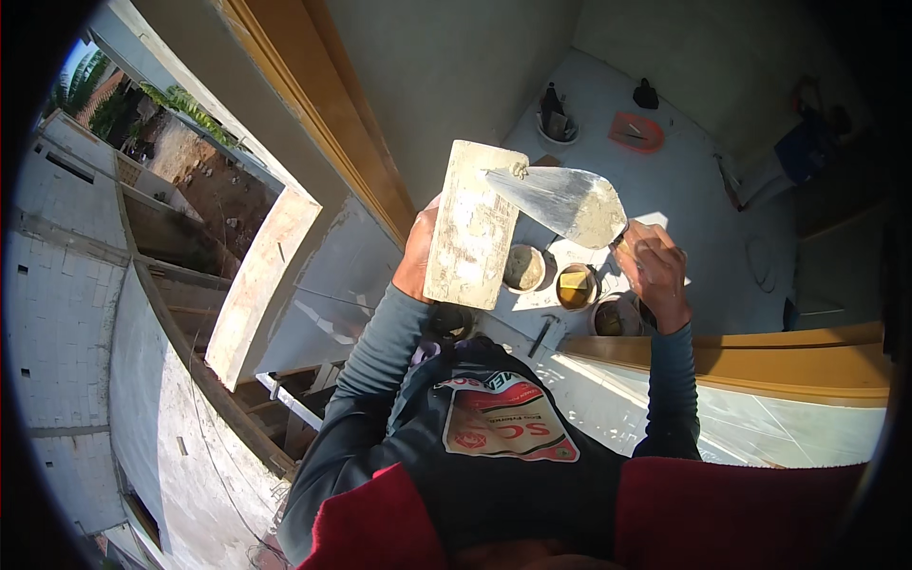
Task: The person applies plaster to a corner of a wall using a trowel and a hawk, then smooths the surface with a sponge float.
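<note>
Fingers of the left hand (416,256) are mostly hidden behind a pale, rectangular, mortar-smeared board (471,237), so their hold on its underside cannot be made out. The board stands near the middle of the view, toward 12 o'clock. Most of the handle of a silvery, leaf-shaped metal trowel (568,204) disappears inside the right hand (655,271). At 2 o'clock, deep shade blurs a person in dark clothing (803,152).

The left hand is curled at the board's 8 o'clock side; the right, at 3 o'clock, is closed around the trowel handle. The blade's narrow end overlaps the board's face beside a small grey lump of mortar (520,171); whether metal touches board, I cannot tell.

The left forearm slants up toward 1 o'clock, the right toward 12, both in dark blue-grey ribbed sleeves (385,342). At the board's 4 o'clock sits a round tub with a yellow block inside (574,294).
</note>
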Action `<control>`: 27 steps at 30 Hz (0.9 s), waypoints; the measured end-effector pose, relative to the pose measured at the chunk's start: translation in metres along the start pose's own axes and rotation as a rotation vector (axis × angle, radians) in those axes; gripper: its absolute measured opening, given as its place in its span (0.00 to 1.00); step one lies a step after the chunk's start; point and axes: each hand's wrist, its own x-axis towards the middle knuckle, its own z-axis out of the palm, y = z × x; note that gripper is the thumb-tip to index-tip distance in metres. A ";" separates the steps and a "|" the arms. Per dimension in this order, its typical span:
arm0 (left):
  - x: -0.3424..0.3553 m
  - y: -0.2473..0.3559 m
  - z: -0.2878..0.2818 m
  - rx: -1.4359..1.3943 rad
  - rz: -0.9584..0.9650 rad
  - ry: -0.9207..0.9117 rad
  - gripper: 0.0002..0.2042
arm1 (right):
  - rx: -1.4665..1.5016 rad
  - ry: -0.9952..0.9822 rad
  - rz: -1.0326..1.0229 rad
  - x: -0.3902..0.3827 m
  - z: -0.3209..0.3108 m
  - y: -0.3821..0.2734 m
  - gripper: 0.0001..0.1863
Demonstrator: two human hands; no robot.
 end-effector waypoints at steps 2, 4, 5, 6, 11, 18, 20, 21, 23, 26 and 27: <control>0.004 0.001 0.002 0.069 0.039 0.023 0.16 | -0.052 -0.006 -0.010 0.003 -0.003 -0.002 0.17; 0.013 0.000 0.002 0.133 0.078 0.040 0.15 | 0.042 -0.045 -0.014 0.001 -0.004 -0.008 0.17; 0.019 -0.004 -0.004 0.019 0.050 0.030 0.15 | 0.136 -0.083 -0.003 -0.001 -0.003 -0.013 0.16; 0.023 -0.005 -0.005 -0.088 0.019 0.016 0.15 | 0.181 -0.083 -0.022 -0.001 0.000 -0.021 0.14; 0.031 -0.010 -0.002 -0.067 0.018 -0.025 0.15 | 0.119 -0.127 -0.089 0.008 0.004 -0.024 0.15; 0.010 -0.011 -0.005 -0.047 -0.069 -0.102 0.14 | 0.090 -0.061 0.019 0.005 0.019 0.000 0.18; 0.002 -0.010 0.001 0.003 -0.056 -0.106 0.15 | 0.123 -0.045 -0.003 0.002 0.021 0.003 0.18; 0.000 -0.012 -0.002 0.005 -0.068 -0.098 0.15 | 0.150 -0.019 -0.015 -0.003 0.024 0.002 0.17; 0.001 -0.019 -0.006 -0.019 -0.075 -0.037 0.14 | 0.188 -0.051 0.049 -0.008 0.027 -0.003 0.16; 0.006 -0.045 -0.019 0.085 -0.123 0.094 0.14 | 0.206 -0.144 0.136 -0.041 0.044 -0.006 0.14; 0.008 -0.057 -0.040 0.233 -0.160 0.088 0.14 | 0.198 -0.173 0.148 -0.054 0.053 -0.009 0.14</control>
